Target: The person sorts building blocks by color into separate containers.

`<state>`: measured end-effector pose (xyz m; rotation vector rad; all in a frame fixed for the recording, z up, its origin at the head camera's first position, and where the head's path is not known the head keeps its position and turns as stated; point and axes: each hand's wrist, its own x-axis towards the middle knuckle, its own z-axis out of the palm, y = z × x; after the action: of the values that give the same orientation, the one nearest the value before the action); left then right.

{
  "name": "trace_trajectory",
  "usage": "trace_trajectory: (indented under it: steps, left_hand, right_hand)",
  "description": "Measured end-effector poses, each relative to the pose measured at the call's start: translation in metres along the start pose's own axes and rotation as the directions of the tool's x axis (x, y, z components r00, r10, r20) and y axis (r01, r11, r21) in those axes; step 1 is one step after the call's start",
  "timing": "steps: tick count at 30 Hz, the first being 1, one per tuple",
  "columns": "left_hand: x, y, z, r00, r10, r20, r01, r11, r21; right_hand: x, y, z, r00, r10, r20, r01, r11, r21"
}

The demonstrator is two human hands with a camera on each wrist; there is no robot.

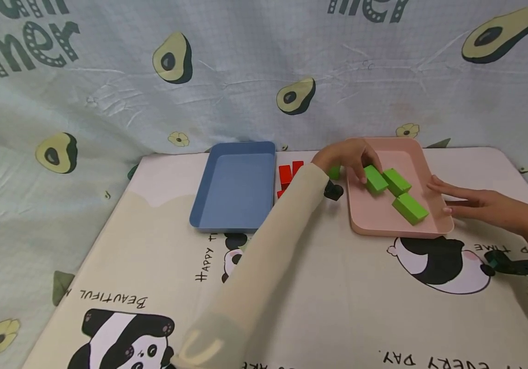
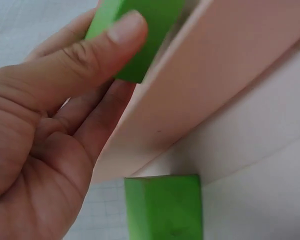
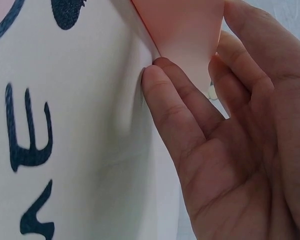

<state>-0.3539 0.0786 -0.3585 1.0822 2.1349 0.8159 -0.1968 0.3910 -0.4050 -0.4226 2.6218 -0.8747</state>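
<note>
2 green blocks [image 1: 397, 182] lie in the pink tray [image 1: 370, 220] in the head view; my left hand [image 1: 346, 156] pinches 1 more block [image 1: 376, 181] just beside them. My right hand [image 1: 490, 207] touches the tray's right side. In the left wrist view, another green block [image 2: 165, 207] sits outside the tray. In the right wrist view, my right hand's fingers are loosely extended against the tray.

The left grip [image 1: 343, 155] pinches; the right grip [image 1: 490, 206] is loosely extended.
</note>
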Motion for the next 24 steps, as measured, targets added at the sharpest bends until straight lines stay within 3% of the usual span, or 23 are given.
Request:
trace_trajectory:
  steps: [8, 15, 24]
  left_hand:
    - [0.008, 0.011, -0.005, 0.997, -0.074, -0.004, 0.074, 0.997, 0.034]
    - [0.005, 0.013, -0.009, 0.981, -0.191, -0.018, 0.192, 0.981, 0.017]
    - [0.01, 0.012, -0.012, 0.983, -0.183, -0.017, 0.183, 0.976, 0.122]
  right_hand:
    - [0.0, -0.001, -0.001, 1.0, 0.001, -0.001, -0.001, 1.0, -0.012]
    - [0.0, 0.002, 0.0, 1.0, 0.017, 0.011, -0.018, 1.0, 0.012]
    - [0.0, 0.003, -0.001, 1.0, -0.002, 0.003, 0.002, 1.0, 0.011]
